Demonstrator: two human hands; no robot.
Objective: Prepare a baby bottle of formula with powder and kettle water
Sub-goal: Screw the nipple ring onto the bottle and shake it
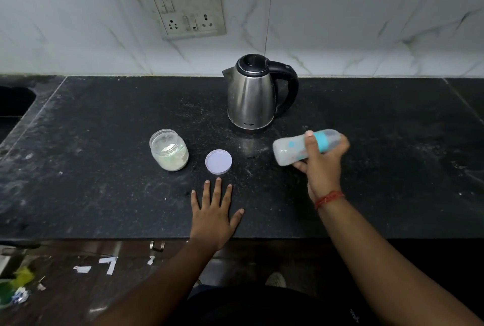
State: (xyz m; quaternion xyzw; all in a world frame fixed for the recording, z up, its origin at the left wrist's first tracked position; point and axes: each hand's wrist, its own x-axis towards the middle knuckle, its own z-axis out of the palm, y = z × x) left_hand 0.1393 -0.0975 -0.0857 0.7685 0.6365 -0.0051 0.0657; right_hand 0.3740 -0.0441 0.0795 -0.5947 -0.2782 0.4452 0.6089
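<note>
My right hand (318, 166) grips a baby bottle (288, 149) with a teal collar and clear cap, held nearly sideways above the black counter (104, 168), its base to the left; the bottle is blurred. My left hand (213, 210) rests flat on the counter with fingers spread, just below a round lilac lid (218, 162) that lies by itself. An open glass jar of pale powder (169, 153) stands left of the lid. A steel kettle (251, 92) with a black lid and handle stands behind, near the wall.
A tiled wall with a socket plate (191, 11) rises behind the counter. A sink opening (15, 100) is at the far left. The counter's front edge runs just under my left wrist, with drawers and floor litter below.
</note>
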